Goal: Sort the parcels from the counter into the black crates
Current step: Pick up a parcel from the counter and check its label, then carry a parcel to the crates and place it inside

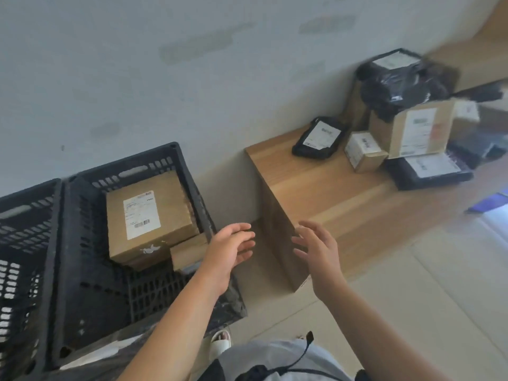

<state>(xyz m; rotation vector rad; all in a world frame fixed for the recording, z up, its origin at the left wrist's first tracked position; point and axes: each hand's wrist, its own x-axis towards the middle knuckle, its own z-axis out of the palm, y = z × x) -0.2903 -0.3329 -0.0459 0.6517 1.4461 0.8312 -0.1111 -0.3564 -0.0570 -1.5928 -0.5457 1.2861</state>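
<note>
Two black crates stand on the floor at left. The nearer crate (82, 243) holds a labelled cardboard box (148, 218) and a smaller box (189, 253) beside it. The left crate (24, 215) is only partly in view. On the wooden counter (324, 188) lie several parcels: a small black pouch (319, 137), a small cardboard box (362, 151), a larger labelled box (412, 130), a black bag (398, 78) on top, and a flat black parcel (431, 171). My left hand (228, 248) and my right hand (316, 248) hover empty, fingers relaxed, between crate and counter.
A grey wall runs behind the crates and counter. Pale floor tiles (439, 284) spread to the right. A plastic-wrapped item (96, 353) lies at the crate's near edge. My shoe (220, 342) shows below.
</note>
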